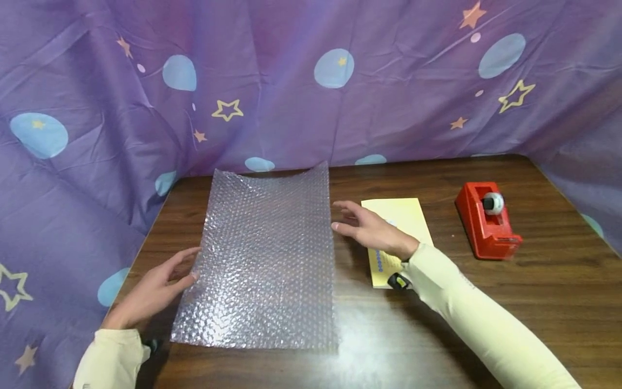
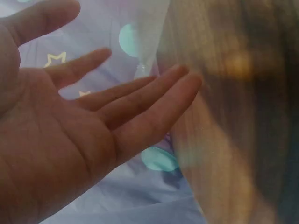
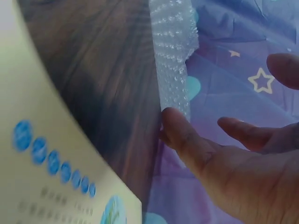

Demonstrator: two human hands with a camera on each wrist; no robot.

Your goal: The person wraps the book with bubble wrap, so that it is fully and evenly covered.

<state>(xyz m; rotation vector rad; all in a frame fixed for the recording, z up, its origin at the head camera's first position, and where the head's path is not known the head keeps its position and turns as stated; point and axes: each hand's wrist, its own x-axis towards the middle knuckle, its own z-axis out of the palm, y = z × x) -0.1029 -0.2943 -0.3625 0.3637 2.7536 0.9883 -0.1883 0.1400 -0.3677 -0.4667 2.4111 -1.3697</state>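
A sheet of clear bubble wrap [image 1: 267,259] lies on the wooden table, its far corners curling upward. My left hand [image 1: 157,289] is at the sheet's left edge with fingers loosely extended; whether the fingertips touch it I cannot tell. In the left wrist view the palm of the left hand [image 2: 93,121] shows nothing in it. Just off the sheet's right edge, my right hand [image 1: 374,229] hovers with relaxed fingers, holding nothing. Beneath the right hand and wrist is a yellow booklet or printed sheet [image 1: 403,210], partly covered by them. Blue dots and small print show on it in the right wrist view.
A red tape dispenser [image 1: 488,224] with a roll of tape stands at the right of the table [image 1: 549,292]. Behind and beside the table hangs a purple cloth [image 1: 291,81] with stars and blue spots.
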